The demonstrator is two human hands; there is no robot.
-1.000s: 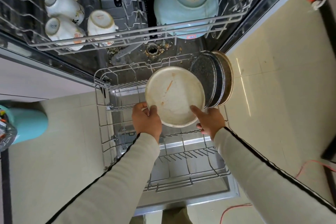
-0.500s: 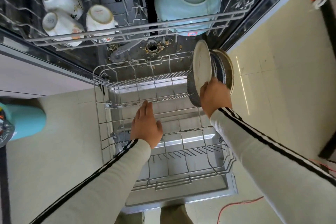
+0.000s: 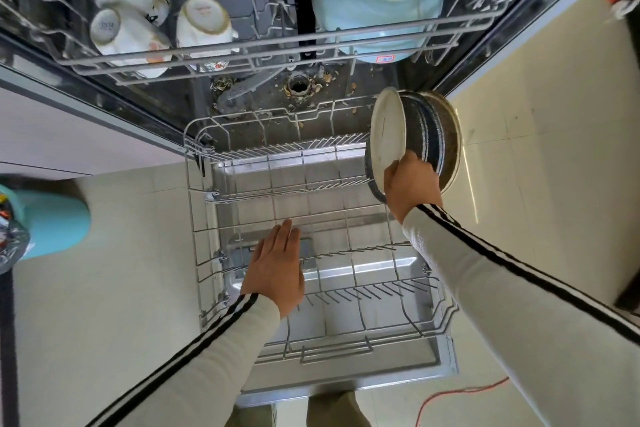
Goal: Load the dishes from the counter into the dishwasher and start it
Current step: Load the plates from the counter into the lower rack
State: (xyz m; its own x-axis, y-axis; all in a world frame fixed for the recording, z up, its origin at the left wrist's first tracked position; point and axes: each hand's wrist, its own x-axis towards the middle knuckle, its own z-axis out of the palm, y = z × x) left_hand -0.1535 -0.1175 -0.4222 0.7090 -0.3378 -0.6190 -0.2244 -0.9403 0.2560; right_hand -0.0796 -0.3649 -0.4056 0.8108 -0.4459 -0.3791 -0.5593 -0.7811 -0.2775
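Starting on the left, the cups point(image 3: 204, 19) sit mouth-down in the upper rack point(image 3: 263, 47), unchanged through all this. Below them the left hand point(image 3: 277, 270) has come off the white plate. A moment ago it shared the hold on the rim, and now it hovers over the middle of the lower rack point(image 3: 195, 184) with fingers straight and together, carrying nothing. The rows of tines beneath it are bare.

Moving right, the white plate point(image 3: 388, 139) has turned from lying face-up between both hands to standing on edge at the right end of the lower rack. It is just beside the dark plates point(image 3: 436, 135) already filed there. The right hand point(image 3: 412, 180) alone grips its lower rim, fingers curled round the edge. I cannot tell whether the rim has dropped between two tines, because the hand and the plate hide the spot.

To my eye this dish is all but loaded and needs only to be let go once it stands by itself. Much of the job remains: most of the lower rack is unfilled, it is drawn out over the open door, and the machine has yet to be started.
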